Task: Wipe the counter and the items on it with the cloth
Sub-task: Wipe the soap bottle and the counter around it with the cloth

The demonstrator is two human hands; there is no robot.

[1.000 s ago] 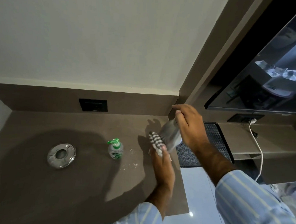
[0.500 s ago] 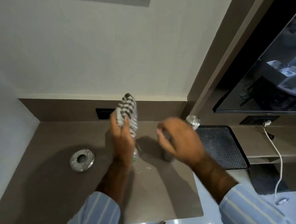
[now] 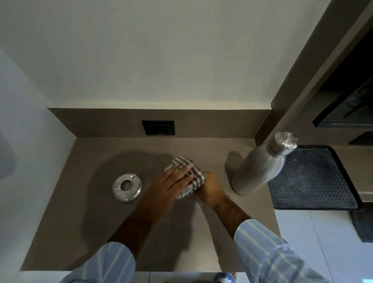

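Counter [image 3: 103,234] brown, matte, walled alcove; cloth [image 3: 190,174] under both hands.

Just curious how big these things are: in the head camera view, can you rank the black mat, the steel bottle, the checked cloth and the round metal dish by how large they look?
Largest to smallest, as they look:
1. Black mat
2. Steel bottle
3. Checked cloth, though the hands partly cover it
4. Round metal dish, close to the cloth, so that order is unsure

Cloth [image 3: 187,174] on the counter [image 3: 90,233], under the left hand's fingers [image 3: 179,175], right hand [image 3: 211,189] touching just right. Metal ashtray [image 3: 127,187] left of the fingers, steel bottle [image 3: 262,167] right, mat [image 3: 313,180] beyond. Wall socket [image 3: 158,127] behind.
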